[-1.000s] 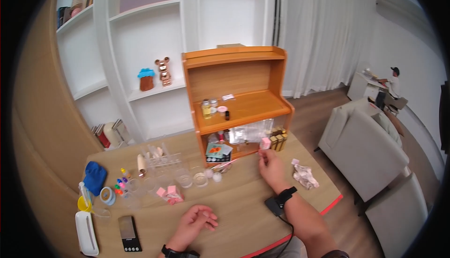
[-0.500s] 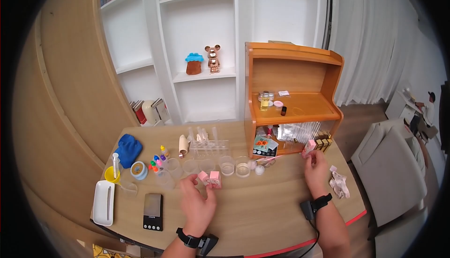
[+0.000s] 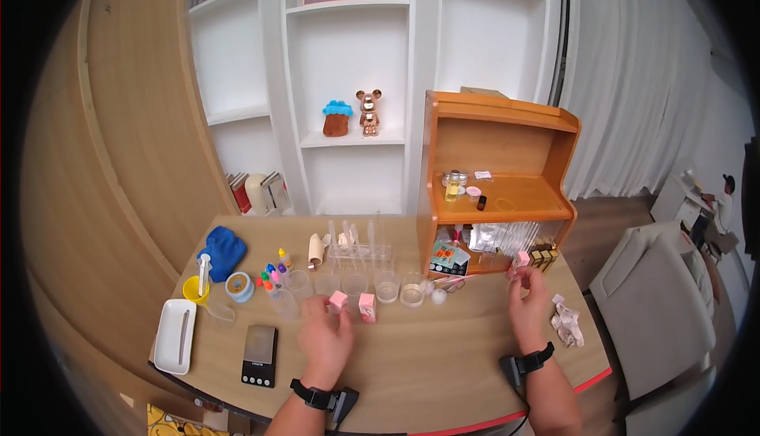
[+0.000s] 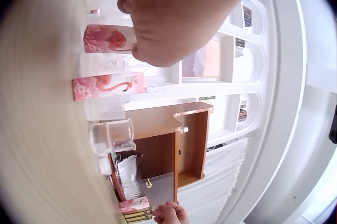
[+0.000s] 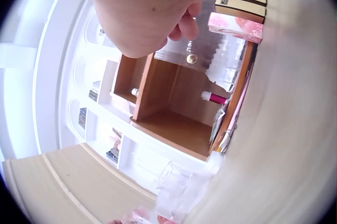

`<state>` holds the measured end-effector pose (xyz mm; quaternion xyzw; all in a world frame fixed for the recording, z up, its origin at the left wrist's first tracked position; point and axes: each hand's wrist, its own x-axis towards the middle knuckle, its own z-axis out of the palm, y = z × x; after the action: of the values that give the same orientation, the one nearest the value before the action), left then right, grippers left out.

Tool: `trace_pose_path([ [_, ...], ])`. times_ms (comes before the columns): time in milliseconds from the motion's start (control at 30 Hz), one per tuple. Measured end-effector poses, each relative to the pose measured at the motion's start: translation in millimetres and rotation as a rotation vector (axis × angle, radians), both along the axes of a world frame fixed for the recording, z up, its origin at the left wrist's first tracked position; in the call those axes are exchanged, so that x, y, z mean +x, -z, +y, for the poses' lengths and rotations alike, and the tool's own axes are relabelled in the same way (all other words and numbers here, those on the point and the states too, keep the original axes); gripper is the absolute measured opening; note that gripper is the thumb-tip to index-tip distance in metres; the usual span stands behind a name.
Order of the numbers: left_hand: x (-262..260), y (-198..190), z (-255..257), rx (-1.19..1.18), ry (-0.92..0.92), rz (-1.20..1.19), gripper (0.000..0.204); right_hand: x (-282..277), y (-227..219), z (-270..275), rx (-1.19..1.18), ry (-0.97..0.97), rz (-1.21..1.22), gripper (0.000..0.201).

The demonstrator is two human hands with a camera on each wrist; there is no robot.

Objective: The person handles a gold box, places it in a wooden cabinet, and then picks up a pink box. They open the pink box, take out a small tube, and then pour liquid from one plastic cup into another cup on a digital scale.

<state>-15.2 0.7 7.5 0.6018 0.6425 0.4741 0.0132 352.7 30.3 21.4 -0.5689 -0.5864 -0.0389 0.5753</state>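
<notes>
My left hand [image 3: 324, 339] grips a small pink flamingo-print box [image 3: 338, 301], seen in the left wrist view as a box [image 4: 108, 38] with the thumb at its top end. A second pink box [image 3: 367, 308] stands upright just to its right. Over by the orange shelf, my right hand [image 3: 529, 309] has loosely curled fingers beside another pink box [image 3: 522, 259]. In the right wrist view a gap shows between those fingers [image 5: 184, 26] and the upright box [image 5: 236, 26], which stands against gold boxes [image 5: 242, 0].
Clear cups [image 3: 387, 287] and a tube rack [image 3: 360, 260] stand behind the left hand. A black scale [image 3: 260, 355], white tray [image 3: 175, 337] and blue cloth [image 3: 224, 252] lie left. The orange shelf [image 3: 500, 111] is at the back right; crumpled material [image 3: 567, 325] lies far right.
My left hand has moved from bare table to the two pink boxes and taken hold of the left one, which now stands farther from the other. My right hand stays by the gold boxes.
</notes>
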Motion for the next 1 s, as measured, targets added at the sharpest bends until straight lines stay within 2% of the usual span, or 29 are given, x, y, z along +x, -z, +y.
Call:
trace_pose_path([
  [67, -2.4, -25.6, -9.2, 0.065, -0.104, -0.019, 0.028, -14.5, -11.0, -7.6, 0.005, -0.042, 0.047, 0.013],
  [100, -3.9, -32.7, -12.2, 0.029, -0.069, -0.199, 0.024, -23.6, -17.1, -13.1, -0.001, -0.093, 0.089, 0.015],
  [133, -4.5, -35.6, -13.7, 0.035, -0.060, -0.192, 0.024, -31.3, -20.1, -19.6, -0.053, -0.173, 0.072, 0.020],
  [200, -3.9, -35.1, -18.2, -0.079, 0.604, -0.920, 0.016, -53.3, -36.3, -40.7, -0.153, -0.389, 0.007, 0.039],
  [233, -4.9, -34.0, -21.6, -0.308, 0.743, -1.105, 0.010, -69.2, -48.5, -54.3, -0.201, -0.525, -0.040, 0.052],
  [267, -1.0, -30.3, -22.8, -0.317, 0.744, -1.108, 0.010, -85.8, -52.3, -65.1, -0.193, -0.609, -0.121, 0.066],
  [300, 5.5, -26.4, -24.1, -0.463, 0.899, -1.193, 0.009, -101.1, -53.2, -74.6, -0.185, -0.693, -0.203, 0.082],
  [333, 12.0, -23.0, -24.8, -0.607, 1.055, -1.271, 0.009, -114.6, -54.1, -82.2, -0.190, -0.688, -0.204, 0.082],
  [400, 21.7, -11.3, -29.0, -0.659, 1.071, -1.289, 0.009, -133.8, -51.3, -91.9, -0.202, -0.829, -0.345, 0.102],
  [467, 29.3, -1.5, -30.6, -0.697, 1.002, -1.234, 0.009, -137.0, -33.4, -88.2, -0.172, -0.831, -0.363, 0.101],
  [533, 31.6, -3.1, -30.8, -0.713, 1.020, -1.245, 0.010, -137.2, -22.0, -82.0, -0.143, -0.837, -0.378, 0.101],
  [600, 37.6, -7.0, -32.5, -0.742, 0.948, -1.253, 0.013, -134.4, -16.3, -79.1, -0.179, -0.852, -0.327, 0.100],
  [867, 39.4, 12.5, -30.2, -0.845, 0.998, -1.233, 0.022, -125.4, -5.3, -78.9, -0.270, -0.855, -0.270, 0.105],
  [1000, 42.8, -1.1, -35.9, -0.893, 0.982, -1.222, 0.031, -124.6, 2.0, -78.6, -0.297, -0.842, -0.233, 0.107],
])
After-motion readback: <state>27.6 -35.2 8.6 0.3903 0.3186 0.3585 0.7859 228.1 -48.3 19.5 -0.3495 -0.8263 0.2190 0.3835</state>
